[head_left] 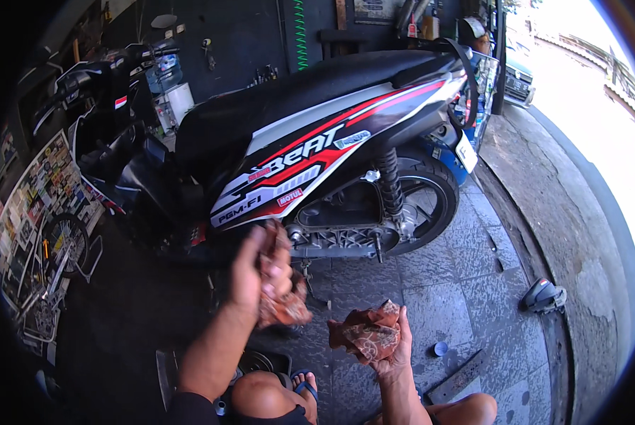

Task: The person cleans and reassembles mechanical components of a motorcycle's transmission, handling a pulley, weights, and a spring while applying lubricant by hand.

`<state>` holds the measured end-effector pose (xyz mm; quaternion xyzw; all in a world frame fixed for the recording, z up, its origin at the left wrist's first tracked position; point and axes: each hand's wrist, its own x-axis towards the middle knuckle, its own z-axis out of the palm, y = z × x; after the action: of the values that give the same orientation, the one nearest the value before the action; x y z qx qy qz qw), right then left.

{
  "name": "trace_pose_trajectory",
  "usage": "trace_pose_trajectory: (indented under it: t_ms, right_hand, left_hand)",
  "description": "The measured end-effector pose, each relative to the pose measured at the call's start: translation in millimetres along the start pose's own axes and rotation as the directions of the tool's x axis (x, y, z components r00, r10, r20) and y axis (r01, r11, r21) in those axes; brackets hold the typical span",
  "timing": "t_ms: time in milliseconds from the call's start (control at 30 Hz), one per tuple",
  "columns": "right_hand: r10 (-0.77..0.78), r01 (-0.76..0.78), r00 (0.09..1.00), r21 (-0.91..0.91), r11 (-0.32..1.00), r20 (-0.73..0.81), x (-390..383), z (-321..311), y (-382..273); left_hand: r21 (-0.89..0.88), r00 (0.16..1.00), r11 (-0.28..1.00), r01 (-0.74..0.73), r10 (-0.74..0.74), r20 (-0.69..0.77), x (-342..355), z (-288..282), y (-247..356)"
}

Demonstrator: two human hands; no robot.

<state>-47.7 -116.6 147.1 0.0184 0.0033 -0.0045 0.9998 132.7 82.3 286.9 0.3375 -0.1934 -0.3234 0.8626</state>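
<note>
My left hand, blurred by motion, is closed round a crumpled reddish-brown patterned rag that hangs below the fingers. A second bunched rag of the same colour and pattern fills my right hand, its fingers partly hidden behind the cloth. The two rags are apart. Beyond both hands stands a scooter with black, white and red side panels. My left hand is in front of its lower side panel; whether it touches the scooter I cannot tell. The rear wheel is to the right of the engine area.
On the dark tiled floor lie a small round cup-like piece, a flat dark plate and a black part by the kerb. A bare wheel and frame lean at left. A green coiled hose hangs behind the scooter.
</note>
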Motion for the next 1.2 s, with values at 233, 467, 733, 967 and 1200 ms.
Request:
trace_pose_trajectory:
  t_ms: [233,467,733,967,1200]
  right_hand:
    - [-0.276,0.263,0.956,-0.127,0.956,-0.102,-1,55,8]
    - [-0.578,0.312,0.795,-0.941,0.133,0.183,-10,33,-1]
    - [-0.491,0.493,0.797,-0.848,0.192,0.352,6,4,-60]
    - [-0.585,0.614,0.436,-0.701,-0.362,0.684,30,266,3]
    - [0.182,0.656,0.174,0.024,-0.755,0.968,160,458,91]
  left_hand:
    - [0.801,0.877,0.596,0.06,-0.414,0.242,-34,-5,-110]
    - [0.61,0.886,0.741,0.281,-0.445,0.132,-15,4,-120]
    - [0.435,0.992,0.9,0.012,-0.066,0.109,-6,-14,-119]
    - [0.501,0.971,0.865,-0.042,-0.083,0.225,-17,-39,-134]
    - [0.618,0.978,0.767,-0.173,0.06,0.199,-14,-22,-107]
